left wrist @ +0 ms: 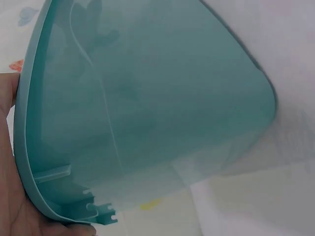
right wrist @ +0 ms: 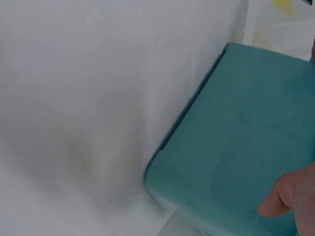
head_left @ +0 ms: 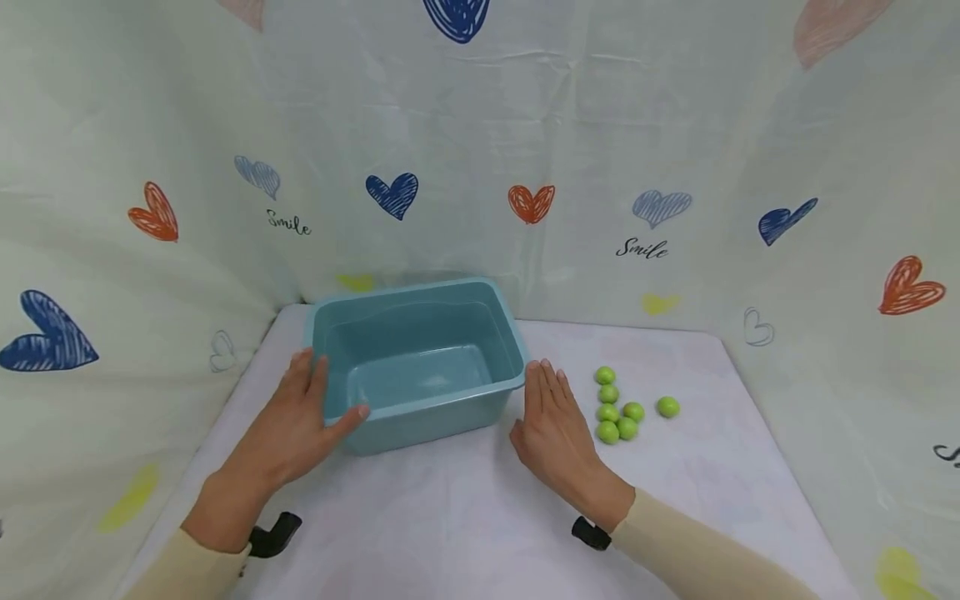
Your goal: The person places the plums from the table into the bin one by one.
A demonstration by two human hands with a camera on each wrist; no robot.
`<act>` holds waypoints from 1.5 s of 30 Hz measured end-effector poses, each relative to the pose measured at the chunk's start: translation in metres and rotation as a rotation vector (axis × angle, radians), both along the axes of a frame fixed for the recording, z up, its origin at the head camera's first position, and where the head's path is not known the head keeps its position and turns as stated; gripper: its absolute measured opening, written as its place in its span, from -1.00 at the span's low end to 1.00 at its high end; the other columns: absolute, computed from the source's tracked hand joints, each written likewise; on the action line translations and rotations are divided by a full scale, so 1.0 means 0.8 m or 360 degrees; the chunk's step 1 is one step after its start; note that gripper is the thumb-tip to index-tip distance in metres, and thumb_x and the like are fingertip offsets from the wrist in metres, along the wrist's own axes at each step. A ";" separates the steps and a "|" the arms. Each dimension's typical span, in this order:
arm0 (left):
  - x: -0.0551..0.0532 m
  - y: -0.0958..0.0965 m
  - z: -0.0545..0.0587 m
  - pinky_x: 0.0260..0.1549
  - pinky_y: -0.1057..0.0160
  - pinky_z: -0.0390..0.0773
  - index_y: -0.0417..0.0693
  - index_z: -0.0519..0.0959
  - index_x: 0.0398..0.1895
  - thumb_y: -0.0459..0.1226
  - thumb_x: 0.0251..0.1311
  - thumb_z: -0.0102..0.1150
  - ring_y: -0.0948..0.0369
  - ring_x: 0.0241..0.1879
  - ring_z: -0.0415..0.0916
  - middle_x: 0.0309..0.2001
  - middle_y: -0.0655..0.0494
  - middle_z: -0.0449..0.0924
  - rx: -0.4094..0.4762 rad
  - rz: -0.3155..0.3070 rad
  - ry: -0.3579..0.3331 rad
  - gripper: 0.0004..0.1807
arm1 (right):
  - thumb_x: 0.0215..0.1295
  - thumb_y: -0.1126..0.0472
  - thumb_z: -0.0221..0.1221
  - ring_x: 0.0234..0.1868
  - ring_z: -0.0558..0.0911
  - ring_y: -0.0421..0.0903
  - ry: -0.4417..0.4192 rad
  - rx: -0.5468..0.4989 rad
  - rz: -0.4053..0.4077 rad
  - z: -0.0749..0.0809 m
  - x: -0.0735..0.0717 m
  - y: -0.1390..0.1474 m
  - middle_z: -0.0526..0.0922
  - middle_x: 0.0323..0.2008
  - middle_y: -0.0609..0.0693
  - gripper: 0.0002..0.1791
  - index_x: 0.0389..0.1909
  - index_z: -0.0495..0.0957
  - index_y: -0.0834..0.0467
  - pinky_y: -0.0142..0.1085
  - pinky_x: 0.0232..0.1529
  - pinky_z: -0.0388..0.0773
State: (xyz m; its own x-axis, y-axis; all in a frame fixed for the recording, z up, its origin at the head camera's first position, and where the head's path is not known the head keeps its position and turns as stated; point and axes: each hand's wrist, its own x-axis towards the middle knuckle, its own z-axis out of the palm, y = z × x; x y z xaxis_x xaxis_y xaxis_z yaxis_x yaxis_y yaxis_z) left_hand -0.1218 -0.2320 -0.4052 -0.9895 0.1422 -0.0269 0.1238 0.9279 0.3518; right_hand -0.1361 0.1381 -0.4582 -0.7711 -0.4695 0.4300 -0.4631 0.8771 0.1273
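And here comes the teal bin (right wrist: 221,128), filling the right side of the frame, its dark-lined edge slanting from upper right down to a rounded corner, the white cloth (right wrist: 74,73) spreading wide to the left under soft shadow! Down at lower right, the right hand (right wrist: 298,194) shows its thumb in front of the bin's wall, contact hard to call, while a yellow patch (right wrist: 284,6) peeks in up top.

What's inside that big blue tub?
Inside the blue tub, only its bare floor and inner walls show, no objects. The inner face of the near wall is hidden behind the near rim.
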 end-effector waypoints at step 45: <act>0.025 0.033 0.011 0.56 -0.42 -0.12 -0.44 -0.02 0.65 0.51 0.36 -0.13 -0.32 0.67 -0.23 0.68 -0.38 -0.15 -0.0140 -0.0211 0.0063 0.28 | 0.53 -0.16 0.17 0.56 0.34 0.32 -0.0521 -0.0314 -0.0115 0.046 0.035 0.057 0.36 0.49 0.42 -0.08 0.51 0.23 0.53 0.16 0.48 0.39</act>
